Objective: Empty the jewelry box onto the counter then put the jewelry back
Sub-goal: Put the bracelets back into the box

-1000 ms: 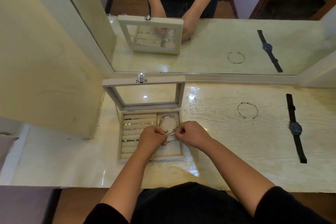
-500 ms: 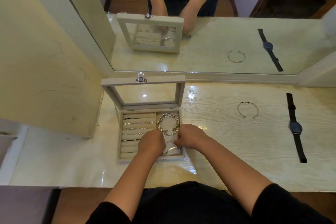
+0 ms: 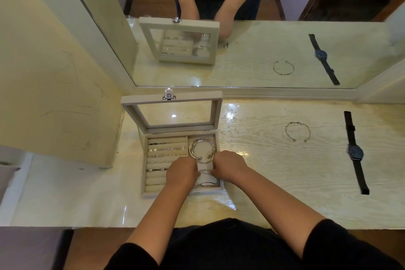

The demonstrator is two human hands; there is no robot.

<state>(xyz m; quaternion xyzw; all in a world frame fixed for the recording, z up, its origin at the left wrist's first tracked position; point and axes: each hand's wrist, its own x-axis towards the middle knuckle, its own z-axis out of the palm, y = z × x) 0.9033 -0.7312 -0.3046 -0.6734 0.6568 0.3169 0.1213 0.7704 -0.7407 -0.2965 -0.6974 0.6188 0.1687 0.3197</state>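
Note:
A beige jewelry box [image 3: 143,166] stands open on the counter, its glass lid [image 3: 173,112] upright. Rows of small rings and earrings [image 3: 167,153] fill its left side. Silver bangles [image 3: 202,149] lie in the far right compartment. My left hand [image 3: 181,173] and my right hand [image 3: 230,165] meet over the near right compartment and pinch a thin silver bracelet [image 3: 206,182] lying on a small cushion there. A silver cuff bangle [image 3: 297,131] and a black watch [image 3: 355,152] lie on the counter to the right.
A large mirror [image 3: 252,50] runs along the back of the pale wood-grain counter [image 3: 274,177] and repeats the box, bangle and watch. A cream wall panel [image 3: 54,85] stands close to the box's left side.
Both hands have moved nearer and lower, from the bangles in the far compartment to the near compartment, where a thin bracelet now shows between them. Bangle and watch on the counter lie unmoved.

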